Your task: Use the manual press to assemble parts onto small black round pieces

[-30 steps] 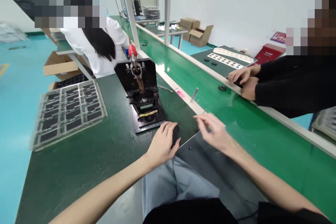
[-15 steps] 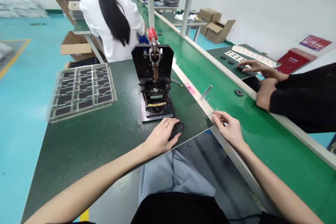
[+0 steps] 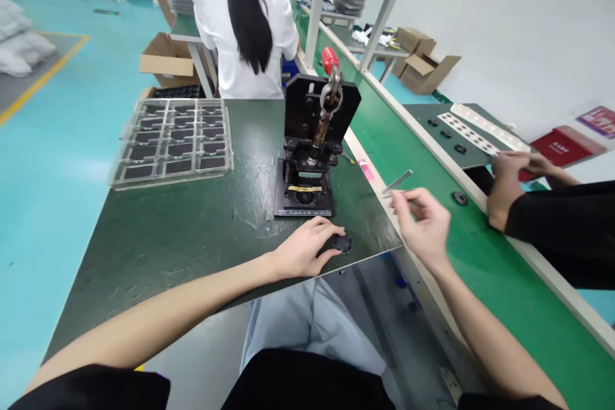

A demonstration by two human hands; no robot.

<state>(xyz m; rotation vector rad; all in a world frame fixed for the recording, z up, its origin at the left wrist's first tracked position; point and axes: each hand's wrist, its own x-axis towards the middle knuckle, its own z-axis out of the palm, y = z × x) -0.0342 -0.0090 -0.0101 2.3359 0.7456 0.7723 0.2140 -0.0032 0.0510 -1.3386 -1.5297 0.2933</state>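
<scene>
On the green tabletop near its front edge, my left hand [image 3: 310,250] grips a small round black part [image 3: 343,243] between thumb and fingers. My right hand [image 3: 425,224] is over the pale rail of the green conveyor, its thumb and fingertips pinched together; whatever is between them is too small to make out. Just beyond those fingertips a thin metal rod [image 3: 398,180] sticks up at a slant from the rail. Behind my left hand stands a black hand press [image 3: 319,141] with a red-tipped lever and a yellow strip across its base.
A clear tray of black parts [image 3: 173,141] lies at the table's left. On the conveyor [image 3: 485,250] sits a black ring-shaped part [image 3: 460,198]. Across it, a co-worker's hands [image 3: 516,173] work by a white perforated strip [image 3: 468,134]. Another person [image 3: 250,25] sits ahead.
My view has swung left. My right hand has lifted and turned, fingertips now by the metal rod. My left hand keeps the round part near the table edge. The co-worker's hands have come together.
</scene>
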